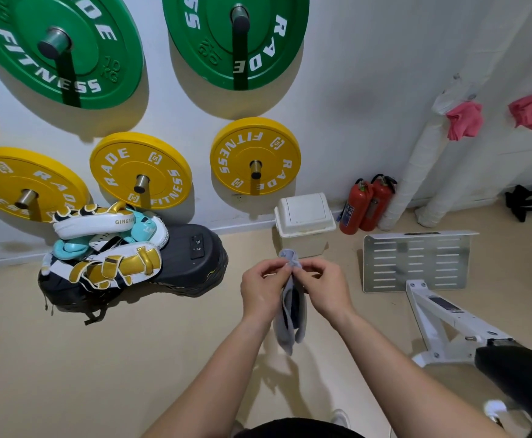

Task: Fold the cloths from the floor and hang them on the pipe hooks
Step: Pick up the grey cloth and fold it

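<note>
Two crumpled pink cloths (464, 120) already hang on the fat white wrapped pipes (416, 178), and the left hand (263, 287) and right hand (324, 287) pinch the top of a soft grey cloth (282, 327) up over the floor, partly folded, not hung yet.

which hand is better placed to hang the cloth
Probably the right hand: it and the left hand pinch the cloth, but the pipe with a pink cloth stands to the right.
</note>
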A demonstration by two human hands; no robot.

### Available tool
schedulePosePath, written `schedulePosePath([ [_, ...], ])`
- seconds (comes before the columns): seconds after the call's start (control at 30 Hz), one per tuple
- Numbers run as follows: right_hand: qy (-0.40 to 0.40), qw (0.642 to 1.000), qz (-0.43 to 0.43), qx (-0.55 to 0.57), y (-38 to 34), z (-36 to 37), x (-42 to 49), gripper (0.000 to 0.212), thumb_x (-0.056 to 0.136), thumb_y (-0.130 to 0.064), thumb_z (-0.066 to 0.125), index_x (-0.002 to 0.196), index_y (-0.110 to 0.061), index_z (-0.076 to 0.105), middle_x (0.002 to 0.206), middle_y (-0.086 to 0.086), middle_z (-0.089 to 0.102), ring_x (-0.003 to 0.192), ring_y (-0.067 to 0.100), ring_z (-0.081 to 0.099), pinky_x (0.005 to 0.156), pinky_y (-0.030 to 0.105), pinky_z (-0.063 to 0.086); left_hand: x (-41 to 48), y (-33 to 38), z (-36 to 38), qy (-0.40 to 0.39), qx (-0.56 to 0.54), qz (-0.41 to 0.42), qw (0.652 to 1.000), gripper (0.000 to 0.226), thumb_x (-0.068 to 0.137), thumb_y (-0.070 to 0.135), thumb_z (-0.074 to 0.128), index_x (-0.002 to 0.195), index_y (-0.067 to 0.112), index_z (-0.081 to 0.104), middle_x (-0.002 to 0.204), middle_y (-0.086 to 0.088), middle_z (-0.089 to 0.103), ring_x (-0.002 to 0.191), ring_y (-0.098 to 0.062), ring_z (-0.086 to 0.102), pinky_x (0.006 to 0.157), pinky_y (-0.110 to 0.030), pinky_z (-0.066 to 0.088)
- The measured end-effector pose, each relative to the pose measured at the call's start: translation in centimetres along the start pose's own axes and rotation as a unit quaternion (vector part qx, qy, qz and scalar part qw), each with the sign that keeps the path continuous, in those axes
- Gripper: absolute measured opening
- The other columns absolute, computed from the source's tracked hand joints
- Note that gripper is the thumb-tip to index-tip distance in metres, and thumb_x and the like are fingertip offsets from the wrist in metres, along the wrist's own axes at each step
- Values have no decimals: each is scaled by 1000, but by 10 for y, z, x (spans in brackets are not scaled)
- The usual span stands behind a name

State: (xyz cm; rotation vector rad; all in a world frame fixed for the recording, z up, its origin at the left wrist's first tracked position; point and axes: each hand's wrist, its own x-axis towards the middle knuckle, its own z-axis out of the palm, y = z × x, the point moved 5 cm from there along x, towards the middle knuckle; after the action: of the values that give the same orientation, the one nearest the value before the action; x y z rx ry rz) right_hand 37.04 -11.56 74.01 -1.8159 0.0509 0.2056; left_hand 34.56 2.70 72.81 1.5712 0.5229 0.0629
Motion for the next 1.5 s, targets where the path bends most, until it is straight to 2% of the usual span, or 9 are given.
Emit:
schedulePosePath([
  [0.23, -80, 997, -7, -21, -8, 7, 2, 22, 77, -19, 75, 95, -32, 78, 85, -6, 78, 85, 15, 74, 85, 44, 60, 0, 4, -12, -19, 1, -12, 1000, 18, 83, 7, 72, 90, 22, 80, 89, 1, 79, 91, -15, 74, 93, -42, 57],
  [0.4, -80, 995, -24, -57, -16, 2, 15, 20, 77, -8, 81, 83, -25, 73, 72, -7, 73, 68, 1, 65, 74, 29, 57, -4, 19, -16, -92, -10, -3, 996, 17, 90, 0, 64, 100, 10, 75, 89, -1, 79, 92, -13, 74, 94, -36, 57],
  [0.57, -117, 987, -62, -95, -30, 2, 29, 19, 86, -5, 70, 84, -24, 72, 76, -8, 71, 69, -3, 61, 69, 17, 49, 7, 30, -38, -72, 77, 68, 992, 16, 86, 8, 70, 96, 20, 72, 86, -2, 75, 84, -11, 69, 77, -30, 55],
  [0.73, -160, 980, -81, -86, -50, -2, 35, 16, 88, -4, 66, 87, -18, 72, 78, -6, 69, 72, 1, 59, 69, 17, 47, 28, 26, -64, -61, 443, 210, 869, 35, 74, 44, 75, 108, 43, 67, 106, 12, 44, 102, -15, 41, 81, -29, 47],
  [0.9, -167, 974, -79, -128, -58, -18, 44, 14, 90, -6, 66, 85, -19, 70, 77, -5, 66, 74, 7, 57, 72, 23, 45, 36, 41, -83, -30, 544, 286, 788, 21, 79, 46, 73, 95, 34, 70, 102, 12, 46, 97, -16, 43, 71, -36, 53],
  [1.07, -89, 967, -64, -228, -52, -26, 51, 3, 91, -6, 61, 89, -5, 61, 79, 4, 60, 74, 17, 51, 57, 11, 36, 25, 80, -71, -72, 449, 340, 823, 20, 79, 38, 75, 84, 25, 60, 93, 14, 54, 85, -7, 50, 69, -21, 44],
  [1.23, -60, 978, -69, -188, -70, -23, 48, 4, 96, -14, 57, 93, -12, 59, 88, 1, 66, 74, 12, 54, 57, 12, 38, 34, 92, -73, -55, 391, 252, 883, 26, 82, 31, 74, 82, 23, 49, 74, 8, 59, 73, -10, 54, 63, -32, 45],
  [1.37, -47, 967, -46, -244, -80, -23, 52, 5, 91, -14, 53, 87, -14, 57, 79, 0, 63, 68, 15, 51, 56, 27, 37, 31, 101, -62, -91, 352, 255, 896, 23, 87, 22, 68, 95, 32, 49, 80, 10, 64, 73, -11, 60, 66, -35, 48],
  [1.5, -60, 976, -65, -201, -99, -24, 55, 14, 83, -7, 50, 87, -18, 57, 78, -4, 61, 68, 15, 51, 60, 28, 39, 29, 113, -57, -97, 301, 249, 915, 47, 88, 16, 68, 122, 36, 43, 97, 15, 71, 84, -9, 67, 76, -32, 52],
])
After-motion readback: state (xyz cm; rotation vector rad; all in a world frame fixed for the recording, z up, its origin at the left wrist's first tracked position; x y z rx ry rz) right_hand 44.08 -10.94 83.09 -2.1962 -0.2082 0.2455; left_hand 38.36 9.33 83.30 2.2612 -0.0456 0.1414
